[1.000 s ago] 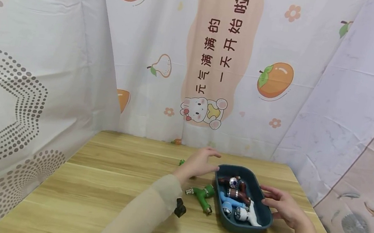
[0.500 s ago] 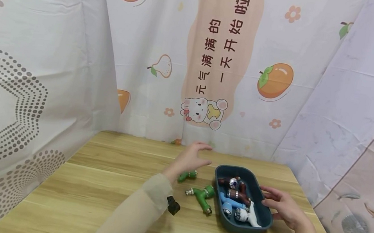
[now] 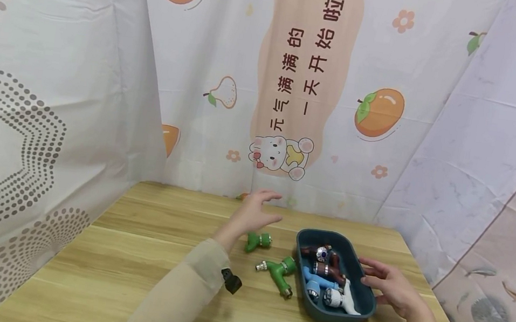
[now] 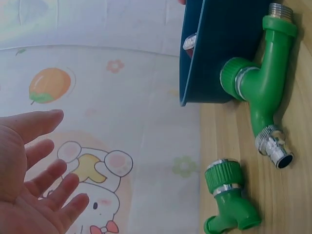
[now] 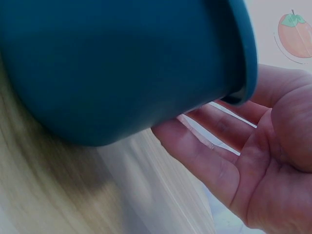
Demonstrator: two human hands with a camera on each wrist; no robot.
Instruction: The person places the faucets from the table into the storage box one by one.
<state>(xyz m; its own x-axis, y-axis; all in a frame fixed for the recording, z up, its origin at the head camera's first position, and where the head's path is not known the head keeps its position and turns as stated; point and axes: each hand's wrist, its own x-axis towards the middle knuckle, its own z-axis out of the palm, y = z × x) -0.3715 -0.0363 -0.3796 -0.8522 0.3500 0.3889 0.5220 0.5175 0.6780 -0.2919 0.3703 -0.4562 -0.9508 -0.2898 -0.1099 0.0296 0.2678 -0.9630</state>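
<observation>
Green taps [image 3: 279, 274], dark teal tray [image 3: 335, 317], fruit-print curtain [image 3: 212, 138]

We see the bare left hand [image 3: 252, 217] drawn leftward, from just beside the far-left rim of the dark teal, rounded tray [image 3: 337, 317] to apart from it, its beige sleeve [image 3: 179, 292] following. The short green tap with a ribbed collar [image 3: 259, 241], mostly hidden earlier, now shows.

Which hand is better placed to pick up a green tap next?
Probably the left hand: it hovers empty near both green taps. The right hand is across the blue tub from them.
</observation>
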